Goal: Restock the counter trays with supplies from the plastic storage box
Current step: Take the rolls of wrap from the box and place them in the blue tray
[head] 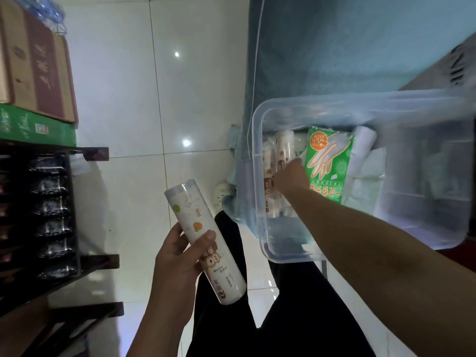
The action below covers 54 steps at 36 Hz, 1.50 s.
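Observation:
My left hand [177, 256] grips a white printed roll [203, 238] in clear wrap, held upright and tilted over the floor. My right hand [291, 176] reaches into the clear plastic storage box [257, 150] and its fingers close on similar white rolls [282, 145] stacked against the box's left wall. A green pack of disposable gloves [327, 161] lies beside them in the box, with white bags or rolls [365, 148] to its right. My fingertips are hidden behind my knuckles.
A dark shelf rack [38, 207] with packaged goods stands at the left, with green and brown cartons [36, 73] stacked above it. The floor is glossy white tile [154, 99]. A blue-grey cloth surface [334, 47] lies behind the box. My dark trouser legs fill the bottom centre.

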Motion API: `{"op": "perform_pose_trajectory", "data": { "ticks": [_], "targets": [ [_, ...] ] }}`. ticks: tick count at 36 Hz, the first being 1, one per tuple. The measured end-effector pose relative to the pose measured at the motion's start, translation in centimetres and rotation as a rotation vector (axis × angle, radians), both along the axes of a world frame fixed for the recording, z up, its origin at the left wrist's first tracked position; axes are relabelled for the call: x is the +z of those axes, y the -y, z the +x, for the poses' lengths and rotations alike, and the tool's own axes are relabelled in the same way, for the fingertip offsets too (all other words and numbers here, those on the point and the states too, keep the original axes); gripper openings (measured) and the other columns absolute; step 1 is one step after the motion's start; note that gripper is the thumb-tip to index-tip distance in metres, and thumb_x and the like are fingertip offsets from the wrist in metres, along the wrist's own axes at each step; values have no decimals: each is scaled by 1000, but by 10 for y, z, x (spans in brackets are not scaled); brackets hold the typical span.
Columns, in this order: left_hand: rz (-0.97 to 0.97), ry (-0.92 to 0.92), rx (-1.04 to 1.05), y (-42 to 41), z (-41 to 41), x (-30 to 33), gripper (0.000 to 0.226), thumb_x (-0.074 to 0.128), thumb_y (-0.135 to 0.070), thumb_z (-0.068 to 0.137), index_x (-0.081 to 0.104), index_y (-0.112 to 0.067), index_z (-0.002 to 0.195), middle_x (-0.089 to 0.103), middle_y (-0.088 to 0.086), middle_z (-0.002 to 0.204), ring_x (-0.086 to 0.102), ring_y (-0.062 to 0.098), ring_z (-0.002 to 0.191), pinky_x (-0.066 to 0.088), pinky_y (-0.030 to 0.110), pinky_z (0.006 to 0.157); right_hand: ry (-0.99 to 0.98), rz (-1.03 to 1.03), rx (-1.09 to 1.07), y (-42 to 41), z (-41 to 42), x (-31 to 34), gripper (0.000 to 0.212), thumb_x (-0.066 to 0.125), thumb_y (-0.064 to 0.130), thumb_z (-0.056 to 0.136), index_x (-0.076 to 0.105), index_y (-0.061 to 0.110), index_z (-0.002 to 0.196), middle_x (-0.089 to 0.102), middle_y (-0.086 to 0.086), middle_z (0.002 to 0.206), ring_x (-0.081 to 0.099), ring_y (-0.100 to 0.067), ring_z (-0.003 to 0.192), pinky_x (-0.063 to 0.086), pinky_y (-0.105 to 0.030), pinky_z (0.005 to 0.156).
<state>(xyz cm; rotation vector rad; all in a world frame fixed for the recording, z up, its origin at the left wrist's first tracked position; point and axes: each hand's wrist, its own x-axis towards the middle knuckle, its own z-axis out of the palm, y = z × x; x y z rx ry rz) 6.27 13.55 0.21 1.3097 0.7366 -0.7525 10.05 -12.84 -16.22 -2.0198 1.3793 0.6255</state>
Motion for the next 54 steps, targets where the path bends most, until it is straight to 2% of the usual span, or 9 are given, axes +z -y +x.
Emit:
{"op": "perform_pose_trajectory", "data": {
  "ticks": [4, 9, 14, 19, 24, 28, 33, 40, 54],
  "targets": [
    [-46, 3, -36, 5, 18, 27, 63, 86, -29, 56, 70, -19, 116, 75, 4, 104, 74, 14, 86, 58, 27, 66, 107, 14, -44, -5, -16, 52, 25, 60, 18, 84, 47, 12, 105, 54, 1, 80, 62, -32, 90, 41, -32, 72],
    [-87, 31, -124, 15, 49, 54, 67, 87, -26, 57, 67, -18, 120, 72, 9, 110, 75, 18, 86, 59, 30, 68, 339, 205, -236, -2, -43, 128, 40, 73, 8, 78, 58, 10, 115, 67, -10, 106, 66, -28, 93, 56, -47, 85],
    [-162, 102, -342, 33, 81, 64, 46, 82, -11, 77, 68, -21, 119, 75, 2, 106, 75, 20, 92, 59, 31, 73, 536, 433, -436, -5, -82, 203, 47, 72, -8, 79, 58, 7, 121, 71, -15, 109, 70, -19, 82, 55, -28, 66],
    [-242, 98, -519, 66, 88, 80, 38, 80, -6, 77, 70, -15, 112, 76, 1, 96, 75, 17, 86, 59, 29, 67, 626, 334, -458, -19, -139, 263, 54, 77, -5, 75, 60, 19, 120, 73, -3, 105, 71, -16, 93, 55, -22, 70],
    [-310, 53, -629, 93, 68, 104, 60, 85, -20, 62, 64, -13, 117, 71, 4, 94, 72, 15, 79, 59, 37, 70, 725, 252, -487, -36, -195, 303, 59, 78, 0, 76, 60, 33, 121, 72, 3, 108, 68, -16, 100, 54, -29, 83],
    [-362, 98, -741, 97, 44, 121, 60, 90, -21, 60, 64, -14, 114, 69, 3, 85, 69, 12, 69, 56, 30, 61, 817, 221, -521, -49, -230, 323, 61, 79, 7, 77, 59, 39, 125, 70, 1, 114, 65, -20, 105, 53, -38, 92],
    [-398, 185, -849, 88, 6, 141, 52, 87, -24, 66, 66, -17, 113, 74, 5, 88, 72, 15, 77, 57, 33, 63, 930, 152, -569, -76, -274, 338, 55, 80, 7, 76, 64, 40, 117, 71, 1, 107, 64, -25, 102, 54, -33, 85],
    [-429, 280, -1000, 67, -75, 168, 63, 89, -33, 61, 65, -19, 118, 74, 12, 112, 71, 26, 105, 57, 38, 77, 1009, 28, -620, -138, -373, 351, 59, 78, 8, 78, 58, 38, 125, 68, 11, 106, 63, -7, 98, 51, -26, 83],
    [-487, 229, -1385, 32, -295, 199, 47, 82, -21, 68, 68, -19, 113, 73, 5, 95, 70, 15, 87, 57, 28, 63, 1046, -307, -1067, -287, -622, 353, 53, 76, 13, 82, 58, 37, 125, 68, 6, 108, 64, -14, 102, 56, -42, 86]
  ]
}}
